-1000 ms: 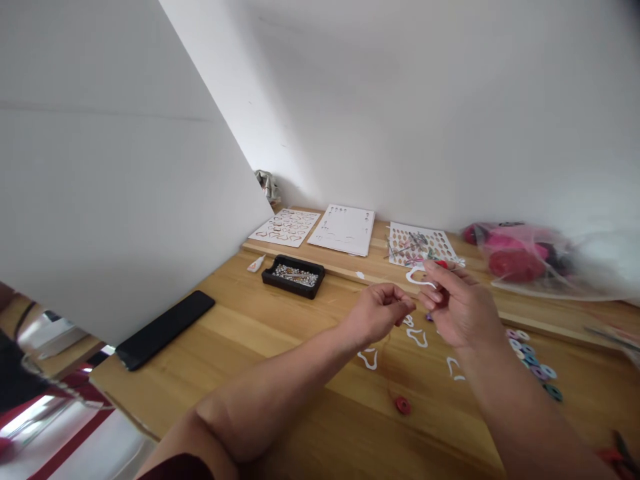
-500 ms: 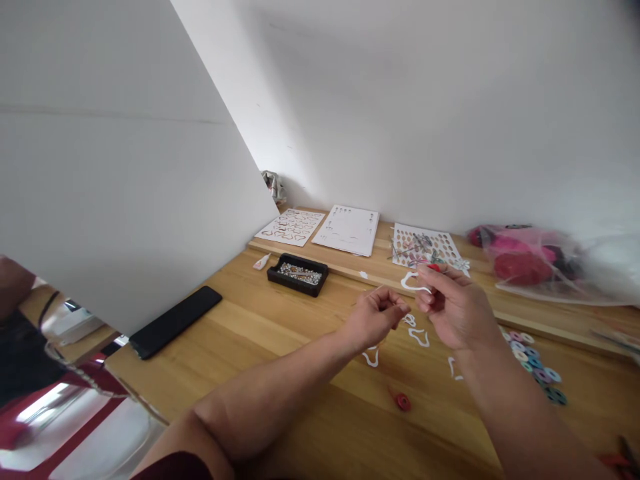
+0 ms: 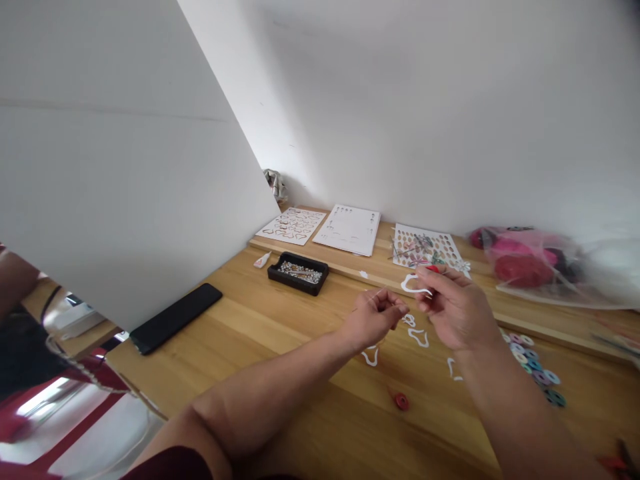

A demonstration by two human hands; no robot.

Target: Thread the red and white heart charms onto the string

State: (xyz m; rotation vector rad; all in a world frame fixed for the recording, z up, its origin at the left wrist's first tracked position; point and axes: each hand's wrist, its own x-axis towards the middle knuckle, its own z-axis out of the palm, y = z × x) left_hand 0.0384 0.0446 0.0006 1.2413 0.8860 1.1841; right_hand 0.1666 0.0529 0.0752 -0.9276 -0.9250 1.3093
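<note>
Raised over the wooden table, my right hand [image 3: 447, 303] pinches a white paper outline shape [image 3: 411, 285], with something small and red [image 3: 431, 269] at its fingertips. To its left, my left hand [image 3: 379, 317] is closed in a pinch; what its fingers hold is too small to make out. More white cut-out shapes lie beneath the hands, one [image 3: 418, 338] between them and another [image 3: 371, 357] below my left hand. A white piece [image 3: 454, 369] lies beside my right wrist. Nearer the front rests a small red roll [image 3: 401, 401].
A black tray of beads [image 3: 299, 273], a small white tube [image 3: 262, 260] and a black slab [image 3: 176, 318] are at left. Cut-out sheets [image 3: 349, 229] line the back ledge. Colored rolls [image 3: 533, 365] and a plastic bag [image 3: 530, 263] are at right. A person's arm [image 3: 16, 283] shows far left.
Both hands keep nearly the same pose, and my right hand still pinches the white shape. The view has shifted very slightly.
</note>
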